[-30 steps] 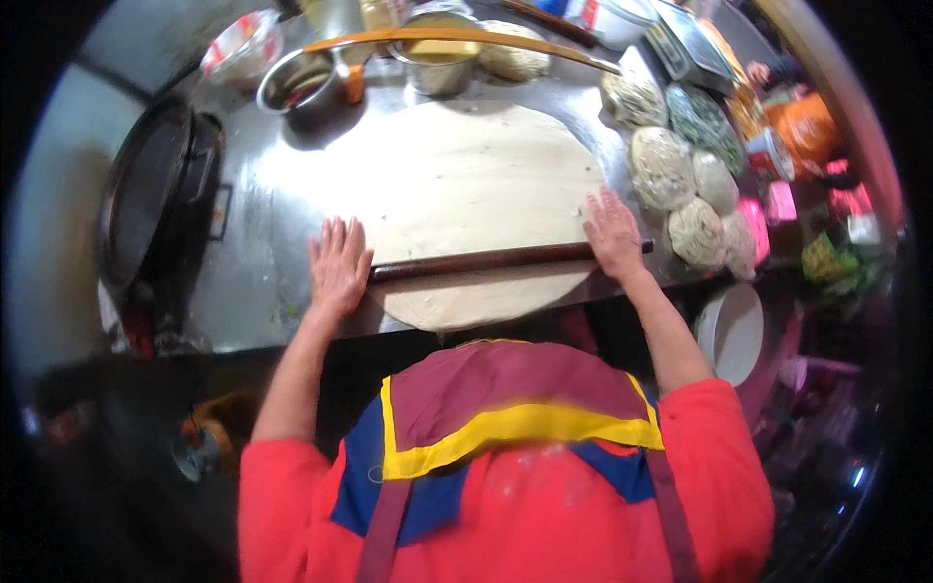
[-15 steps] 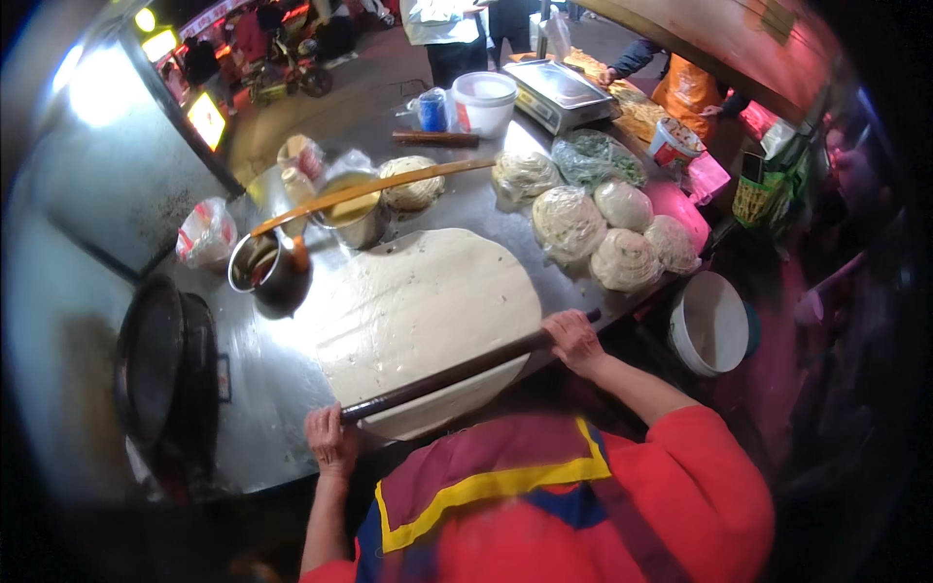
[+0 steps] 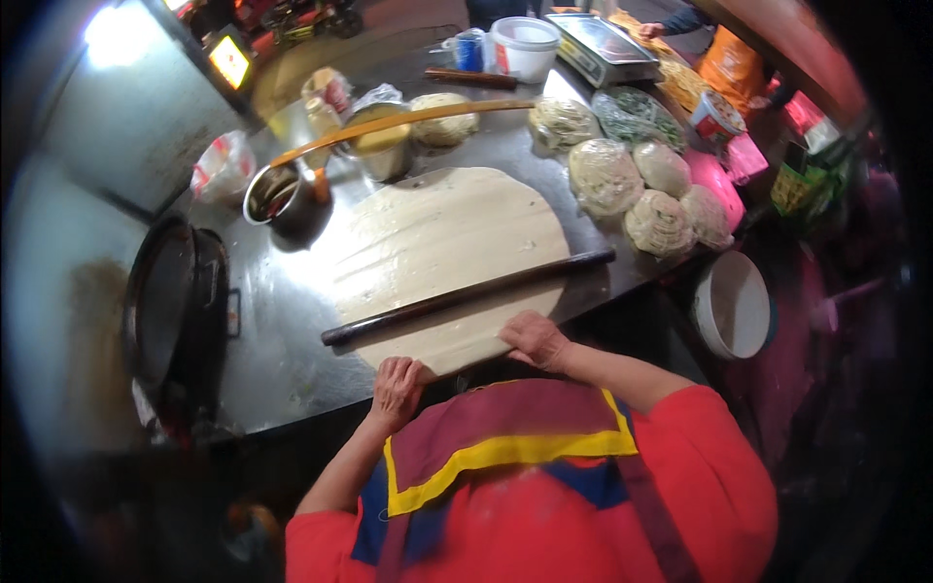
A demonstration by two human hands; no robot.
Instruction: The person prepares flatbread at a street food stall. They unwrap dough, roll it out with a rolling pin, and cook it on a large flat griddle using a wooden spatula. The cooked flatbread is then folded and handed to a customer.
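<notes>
A wide, thin sheet of dough (image 3: 457, 228) lies on the metal worktop, its near edge at the table's front. Across its lower part rests a long dark rolling pin (image 3: 466, 295), which neither hand touches. My left hand (image 3: 397, 389) is closed on the dough's near edge at the left, fingers curled over it. Farther right, my right hand (image 3: 535, 340) grips the same edge, the thumb side hidden. Beyond the sheet, a long wooden stick (image 3: 408, 117) spans a metal pot (image 3: 282, 202) and a steel container of yellowish liquid (image 3: 381, 141).
Plastic-wrapped dough balls (image 3: 604, 177) and a bag of greens (image 3: 637, 117) sit at the right. A scale (image 3: 603, 49) and white tub (image 3: 525, 49) stand behind. A black round pan (image 3: 160, 301) is at the left; a white bucket (image 3: 731, 306) at the right. Another person's hand (image 3: 651, 31) shows beyond.
Both hands have let go of the rolling pin, moved inward and taken hold of the dough's near edge. The pin now lies on the dough, away from that edge. The view has shifted slightly.
</notes>
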